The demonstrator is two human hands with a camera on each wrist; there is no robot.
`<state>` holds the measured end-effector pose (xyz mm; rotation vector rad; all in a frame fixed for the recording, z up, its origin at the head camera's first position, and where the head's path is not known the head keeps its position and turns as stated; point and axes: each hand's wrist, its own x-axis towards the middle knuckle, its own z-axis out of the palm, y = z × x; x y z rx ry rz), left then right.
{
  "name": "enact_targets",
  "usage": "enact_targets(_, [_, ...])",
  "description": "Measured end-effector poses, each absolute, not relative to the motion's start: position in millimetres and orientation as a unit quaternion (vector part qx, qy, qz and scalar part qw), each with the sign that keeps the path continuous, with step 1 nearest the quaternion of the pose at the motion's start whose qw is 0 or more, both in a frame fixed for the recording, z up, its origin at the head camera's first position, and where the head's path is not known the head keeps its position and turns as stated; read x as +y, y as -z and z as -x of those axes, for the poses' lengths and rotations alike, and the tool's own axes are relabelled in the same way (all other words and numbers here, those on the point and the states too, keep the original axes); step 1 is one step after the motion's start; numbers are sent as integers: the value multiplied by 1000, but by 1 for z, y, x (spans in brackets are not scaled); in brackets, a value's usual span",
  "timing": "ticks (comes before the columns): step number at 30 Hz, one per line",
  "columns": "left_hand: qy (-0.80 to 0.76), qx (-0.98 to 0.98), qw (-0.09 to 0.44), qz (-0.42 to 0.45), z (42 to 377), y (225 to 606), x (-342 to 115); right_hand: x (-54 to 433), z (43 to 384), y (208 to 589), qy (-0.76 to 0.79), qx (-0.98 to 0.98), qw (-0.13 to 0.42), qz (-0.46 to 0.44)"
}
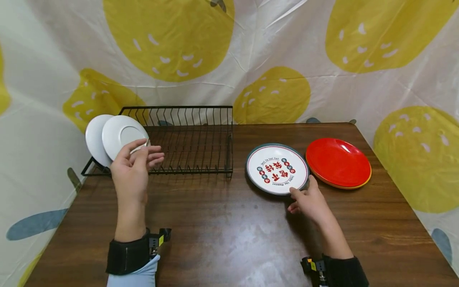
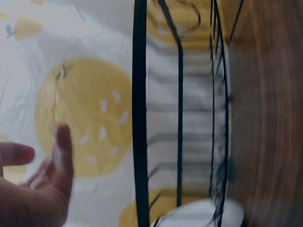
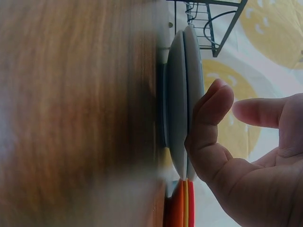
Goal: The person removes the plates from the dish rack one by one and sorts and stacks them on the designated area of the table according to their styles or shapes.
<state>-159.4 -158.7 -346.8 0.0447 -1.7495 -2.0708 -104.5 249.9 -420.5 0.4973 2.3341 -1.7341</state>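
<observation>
My left hand (image 1: 133,169) hovers in front of the black wire dish rack (image 1: 193,171), fingers loosely spread and holding nothing. Just behind its fingertips, a white plate (image 1: 123,133) leans in the rack beside another white plate (image 1: 95,137) at the rack's left end. In the left wrist view, the thumb and fingers (image 2: 61,156) are apart. My right hand (image 1: 311,201) is at the near right edge of a white plate with red characters (image 1: 265,157), the upper one of a stack. In the right wrist view, its fingers lie right at the plates' rims (image 3: 177,109), with the thumb apart above.
Red plates (image 1: 338,163) with a yellow-orange rim beneath lie stacked at the right, close beside the printed plates. Everything rests on a brown wooden table (image 1: 222,227). A lemon-patterned cloth (image 1: 272,48) hangs behind and at the sides.
</observation>
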Motion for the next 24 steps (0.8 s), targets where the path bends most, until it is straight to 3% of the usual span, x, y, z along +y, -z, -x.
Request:
enact_targets(7, [542,-778,264,-177,182,344,-197,250,104,416,589,783,95,-175])
enact_targets(12, [472,-819,242,-218,199,352,-220,249,103,413,589,784,89,-171])
enact_targets(24, [479,-808,195,-280,223,361,-244,246,97,403,608,774,89,-153])
